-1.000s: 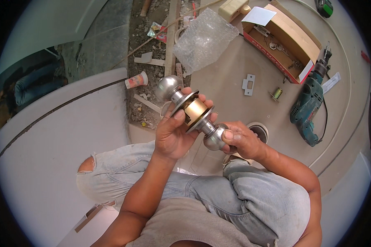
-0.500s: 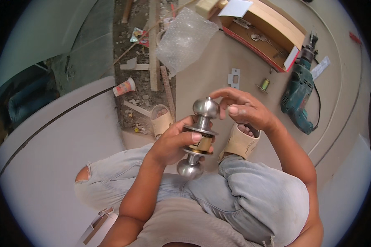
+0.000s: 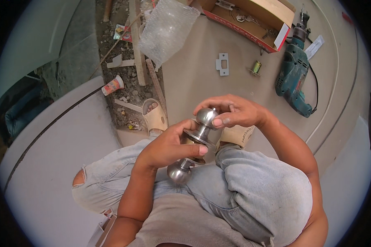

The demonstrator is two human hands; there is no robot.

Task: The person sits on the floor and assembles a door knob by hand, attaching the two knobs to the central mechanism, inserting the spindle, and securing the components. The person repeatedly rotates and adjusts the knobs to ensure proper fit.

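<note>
A brushed-metal door knob set [image 3: 179,171] is tilted in front of me, one round knob at its upper end and another at its lower end. My left hand [image 3: 169,144] wraps around the middle of it, thumb across the body between the two round plates. Much of that middle part is hidden by the fingers. The upper knob is gripped by my right hand [image 3: 239,112], thumb on the near side and fingers on the far side. Beyond my hands, a metal strike plate [image 3: 223,64] and a small brass-coloured latch part [image 3: 256,67] lie on the floor.
A green power drill [image 3: 292,78] lies at the right with its cord. An open cardboard box [image 3: 247,25] holds small metal parts at the top. Bubble wrap [image 3: 169,31], wood strips [image 3: 138,45] and a paper cup [image 3: 112,85] lie by the rubble on the left.
My right hand has come down from beside the upper knob and closed on it. The knob set has shifted slightly down and left. The view has moved a little too.
</note>
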